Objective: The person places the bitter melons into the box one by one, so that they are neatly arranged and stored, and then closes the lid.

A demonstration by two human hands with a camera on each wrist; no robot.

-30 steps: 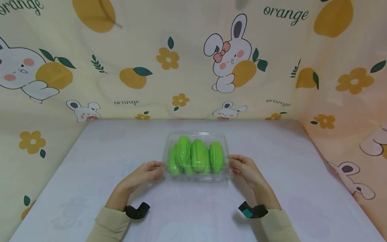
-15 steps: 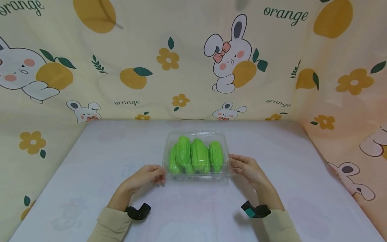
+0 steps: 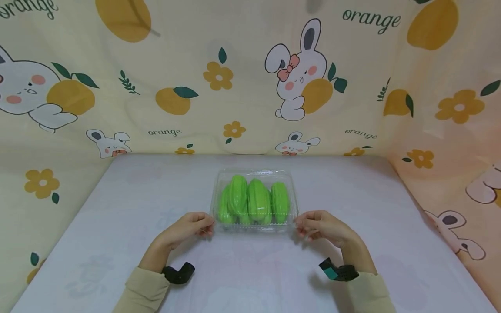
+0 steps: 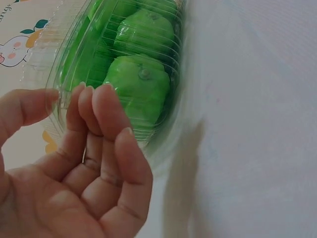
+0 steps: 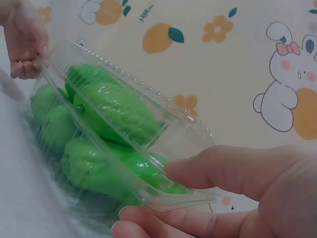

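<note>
A clear plastic clamshell box (image 3: 254, 228) sits at the middle of the table, its lid down over several bright green bitter melons (image 3: 258, 200). My left hand (image 3: 189, 228) pinches the rim at the box's near left corner, the thumb on one side of the edge and the fingers on the other. At the near right corner, my right hand (image 3: 326, 228) pinches the flange. In the right wrist view its thumb (image 5: 213, 171) lies over the plastic lip and the fingertips (image 5: 143, 220) come from underneath. The melons' stem ends show through the ribbed wall (image 4: 171, 54).
A white-covered table (image 3: 254, 278) carries the box. Behind and to both sides hangs a cream curtain (image 3: 250, 78) printed with rabbits, oranges and flowers. Black bands (image 3: 178, 273) sit on both wrists, below beige sleeves.
My right hand has slid down the box's right side to its near corner. My left hand has shifted slightly at the left corner, its fingers curling lower. The box has barely moved.
</note>
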